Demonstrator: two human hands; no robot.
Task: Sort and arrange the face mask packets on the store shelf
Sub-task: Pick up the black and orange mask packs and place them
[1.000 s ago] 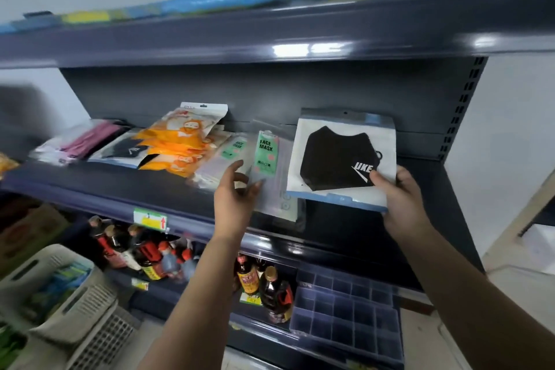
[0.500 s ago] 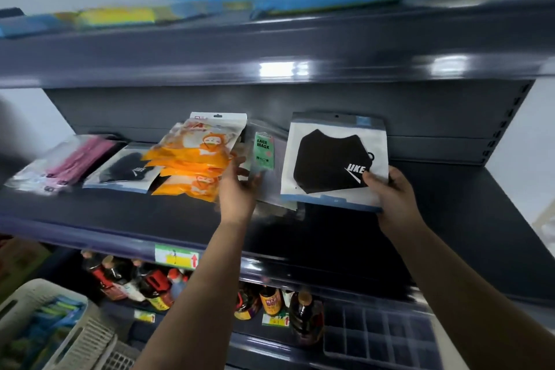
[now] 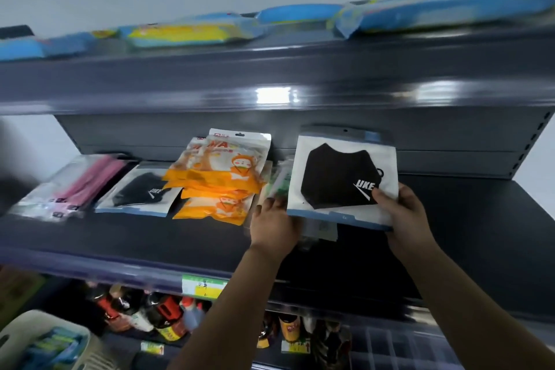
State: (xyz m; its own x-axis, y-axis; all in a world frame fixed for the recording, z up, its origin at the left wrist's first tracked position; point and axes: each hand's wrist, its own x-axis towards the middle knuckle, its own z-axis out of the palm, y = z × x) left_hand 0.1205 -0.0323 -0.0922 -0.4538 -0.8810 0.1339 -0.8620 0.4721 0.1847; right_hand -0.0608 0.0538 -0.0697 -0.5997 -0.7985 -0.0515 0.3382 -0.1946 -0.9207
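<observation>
Right of centre in the frame, my right hand (image 3: 406,219) grips the lower right corner of a black mask packet (image 3: 342,177), thumb curled over its front beside the white "UKE" lettering. The packet is tilted up toward the camera, lifted off the dark shelf (image 3: 480,219) at its near edge. My left hand (image 3: 274,225) sits at the packet's lower left corner, its fingers curled around a stack of clear packets with green labels (image 3: 280,180), which is mostly hidden behind the black packet; a clear edge of it shows below the packet's bottom border.

Left of my left hand, at centre frame, a pile of orange cartoon mask packets (image 3: 219,177) lies fanned on the shelf, the top one leaning against the back panel. Further left lies a second black mask packet (image 3: 141,192), flat, and touching the orange pile. At the far left edge a bundle of pink mask packets (image 3: 81,183) lies flat, blurred.

Across the top of the frame, blue and yellow packets (image 3: 192,31) rest on the upper shelf (image 3: 270,72). Along the bottom, sauce bottles (image 3: 162,315) stand on the lower shelf beneath a green and yellow price tag (image 3: 204,285), and a white basket (image 3: 36,339) sits in the lower left corner.
</observation>
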